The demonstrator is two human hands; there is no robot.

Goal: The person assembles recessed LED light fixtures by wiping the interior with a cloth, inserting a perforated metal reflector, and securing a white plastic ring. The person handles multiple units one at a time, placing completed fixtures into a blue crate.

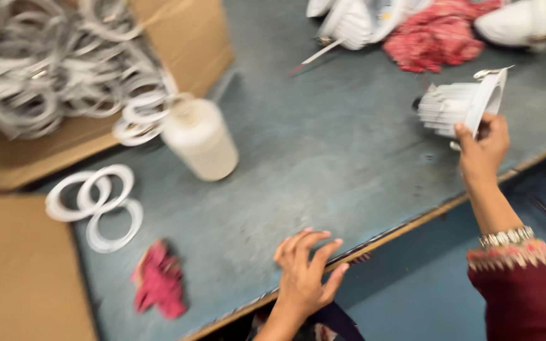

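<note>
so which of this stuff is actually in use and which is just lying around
In use:
- right hand, gripping the white finned round lamp housing
- left hand, resting at the grey-blue table's edge

Lying about:
- three loose white plastic rings
- cream plastic bottle
- cardboard box of rings
- red cloth scrap

An open brown cardboard box (pixel 188 38) stands at the upper left of the table, its flap folded down, packed with white rings. A second flat brown cardboard piece (pixel 23 271) lies at the lower left edge. No labels, signs or screens visible.
</note>
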